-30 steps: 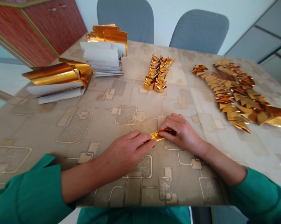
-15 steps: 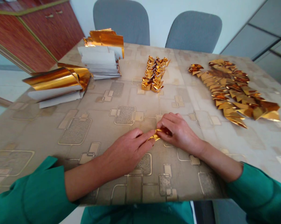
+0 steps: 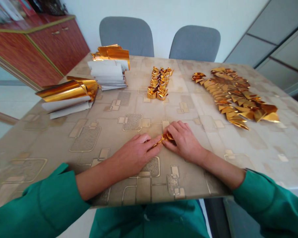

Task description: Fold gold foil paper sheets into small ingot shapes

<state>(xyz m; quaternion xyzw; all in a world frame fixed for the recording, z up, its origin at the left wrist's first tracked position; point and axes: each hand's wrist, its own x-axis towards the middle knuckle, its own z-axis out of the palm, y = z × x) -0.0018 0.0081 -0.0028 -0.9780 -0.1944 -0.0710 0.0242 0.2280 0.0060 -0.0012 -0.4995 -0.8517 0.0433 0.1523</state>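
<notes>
My left hand and my right hand meet low over the patterned table, both on a small folded piece of gold foil. The right fingers cover most of the foil, and the left fingertips pinch its near end. Beyond the hands stands a compact double row of folded gold foil ingots. Further right lies a long overlapping heap of gold foil triangles. Neither hand touches these.
Two stacks of white-backed gold foil sheets sit at the far left of the beige table. Two grey chairs stand beyond the far edge, with a red wooden cabinet at left.
My hands have lowered toward the table, and the foil is folded more compactly between them. The whole view has shifted, with the table lying lower and further away.
</notes>
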